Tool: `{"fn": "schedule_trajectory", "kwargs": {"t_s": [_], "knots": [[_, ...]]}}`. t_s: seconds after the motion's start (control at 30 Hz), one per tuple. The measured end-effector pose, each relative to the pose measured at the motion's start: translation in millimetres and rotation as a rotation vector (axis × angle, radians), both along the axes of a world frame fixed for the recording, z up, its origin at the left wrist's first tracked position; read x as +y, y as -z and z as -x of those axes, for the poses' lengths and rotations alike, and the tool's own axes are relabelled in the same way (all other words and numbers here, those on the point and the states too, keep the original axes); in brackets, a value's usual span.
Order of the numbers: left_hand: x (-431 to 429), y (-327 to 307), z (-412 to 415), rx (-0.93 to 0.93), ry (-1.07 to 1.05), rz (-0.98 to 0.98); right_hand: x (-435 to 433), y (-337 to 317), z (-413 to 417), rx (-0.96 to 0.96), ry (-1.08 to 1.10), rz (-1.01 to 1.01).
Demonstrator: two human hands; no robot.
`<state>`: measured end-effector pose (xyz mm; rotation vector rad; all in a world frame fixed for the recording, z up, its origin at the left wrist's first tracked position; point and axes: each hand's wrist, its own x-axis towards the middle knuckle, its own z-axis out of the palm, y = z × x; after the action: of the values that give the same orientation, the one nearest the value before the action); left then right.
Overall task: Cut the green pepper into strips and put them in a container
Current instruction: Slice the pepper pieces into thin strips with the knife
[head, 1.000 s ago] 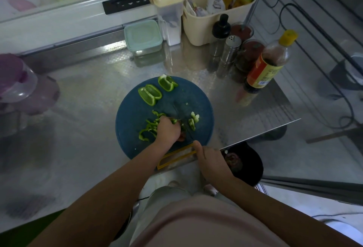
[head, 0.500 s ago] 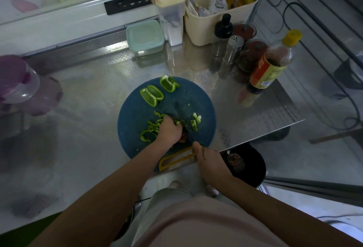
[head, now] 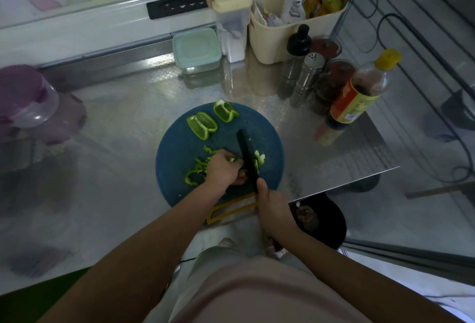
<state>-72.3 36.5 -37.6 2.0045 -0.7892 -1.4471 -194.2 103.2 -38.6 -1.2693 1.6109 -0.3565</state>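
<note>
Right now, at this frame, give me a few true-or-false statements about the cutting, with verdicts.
1. The right hand holds a black knife over the round blue cutting board. True.
2. The left hand lies flat on the bare counter. False: it pins a pepper piece on the board, beside the blade.
3. Two larger uncut pepper chunks lie at the board's far edge. True.
4. The cut strips sit inside a container. False: they lie on the board; the mint-lidded container at the back is closed.
</note>
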Motion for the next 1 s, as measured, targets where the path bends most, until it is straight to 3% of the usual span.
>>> {"fn": "schedule_trajectory", "kwargs": {"t_s": [0.2,0.4,0.67,1.0], "knots": [[-4,2,3,-0.005,-0.011,0.069,2,7,14,-0.048,0.046,-0.027],[-5,4,5,-0.243,0.166,0.084,8,8,22,-0.004,0.009,0.045],[-3,-2,6,-0.231,0.217,0.197,7,1,21,-0.062,0.071,0.056],[-7,-1,-1,-0.335,0.319,0.095,10,-5,21,0.005,-0.023,0.083]]}}
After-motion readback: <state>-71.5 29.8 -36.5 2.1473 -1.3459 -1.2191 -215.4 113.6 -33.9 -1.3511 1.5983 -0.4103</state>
